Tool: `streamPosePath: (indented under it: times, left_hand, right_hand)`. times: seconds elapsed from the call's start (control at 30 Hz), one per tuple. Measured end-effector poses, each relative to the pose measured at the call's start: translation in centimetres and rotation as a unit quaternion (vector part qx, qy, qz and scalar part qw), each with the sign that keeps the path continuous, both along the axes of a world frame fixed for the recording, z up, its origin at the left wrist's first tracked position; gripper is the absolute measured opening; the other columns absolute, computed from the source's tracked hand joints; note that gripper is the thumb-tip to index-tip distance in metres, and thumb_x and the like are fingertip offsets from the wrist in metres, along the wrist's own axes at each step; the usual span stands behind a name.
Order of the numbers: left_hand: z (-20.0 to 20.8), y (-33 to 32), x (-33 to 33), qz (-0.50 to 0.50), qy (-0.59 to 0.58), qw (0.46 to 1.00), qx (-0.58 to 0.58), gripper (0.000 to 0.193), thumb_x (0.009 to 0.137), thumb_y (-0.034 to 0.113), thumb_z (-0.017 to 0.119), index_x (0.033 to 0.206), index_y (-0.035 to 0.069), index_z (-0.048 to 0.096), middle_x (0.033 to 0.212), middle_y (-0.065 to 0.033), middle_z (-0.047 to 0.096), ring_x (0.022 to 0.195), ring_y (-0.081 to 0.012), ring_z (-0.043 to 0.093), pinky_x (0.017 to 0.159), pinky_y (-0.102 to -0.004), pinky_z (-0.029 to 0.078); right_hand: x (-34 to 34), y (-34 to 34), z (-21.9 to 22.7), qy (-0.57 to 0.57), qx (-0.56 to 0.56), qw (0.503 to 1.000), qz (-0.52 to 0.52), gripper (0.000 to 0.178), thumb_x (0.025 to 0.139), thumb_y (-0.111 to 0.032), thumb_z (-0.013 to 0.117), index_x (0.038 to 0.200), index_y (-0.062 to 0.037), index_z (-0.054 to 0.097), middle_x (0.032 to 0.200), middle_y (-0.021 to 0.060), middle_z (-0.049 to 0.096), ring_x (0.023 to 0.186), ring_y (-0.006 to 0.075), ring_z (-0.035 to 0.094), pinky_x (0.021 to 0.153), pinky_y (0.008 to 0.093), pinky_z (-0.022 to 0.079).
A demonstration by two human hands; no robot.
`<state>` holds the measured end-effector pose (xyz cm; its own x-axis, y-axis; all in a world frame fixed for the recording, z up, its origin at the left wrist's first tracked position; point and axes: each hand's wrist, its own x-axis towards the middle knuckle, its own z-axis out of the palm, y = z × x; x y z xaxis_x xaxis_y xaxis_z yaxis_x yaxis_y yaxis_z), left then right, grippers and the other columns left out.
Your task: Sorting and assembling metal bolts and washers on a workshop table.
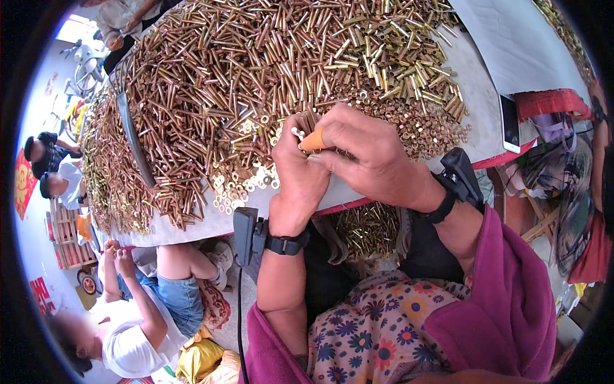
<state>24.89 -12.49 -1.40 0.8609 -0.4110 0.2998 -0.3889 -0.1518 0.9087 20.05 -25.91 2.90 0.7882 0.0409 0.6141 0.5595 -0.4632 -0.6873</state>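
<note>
left hand (299,168), right hand (374,150) over table edge (339,206)

Bright overall, washed out at the upper-left opening (77,29); metal tubes (377,73) glint (fisheye rim curving into black).

The left fingers (289,128) and right fingers (342,130) meet at a small pale piece (297,133) beside heaped metal tubes (256,70).
</note>
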Motion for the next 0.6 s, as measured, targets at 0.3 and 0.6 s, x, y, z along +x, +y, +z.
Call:
streamPosePath:
  times: [0.3, 0.6]
  left_hand:
    - [2.1, -0.5, -0.7, -0.017, 0.309, 0.948, -0.073, 0.017, 0.093, 0.005, 0.055, 0.109, 0.001, 0.055, 0.080, 0.0000, 0.060, 0.064, -0.0040, 0.052, 0.052, -0.0176, 0.040]
    - [4.2, -1.0, -1.5, -0.102, 0.431, 0.863, -0.243, 0.016, 0.098, 0.018, 0.050, 0.103, 0.004, 0.057, 0.076, -0.0039, 0.059, 0.054, -0.0075, 0.049, 0.042, -0.0196, 0.033]
  right_hand:
    - [-0.3, -2.1, 1.6, 0.125, 0.207, 0.970, 0.002, 0.016, 0.080, -0.005, 0.070, 0.095, 0.0009, 0.066, 0.086, 0.0023, 0.063, 0.076, 0.0051, 0.059, 0.064, 0.0213, 0.050]
    - [0.2, -1.4, 0.7, 0.066, 0.284, 0.955, -0.048, 0.012, 0.081, 0.002, 0.066, 0.093, 0.0017, 0.064, 0.088, 0.0042, 0.064, 0.076, 0.0085, 0.062, 0.067, 0.0212, 0.051]
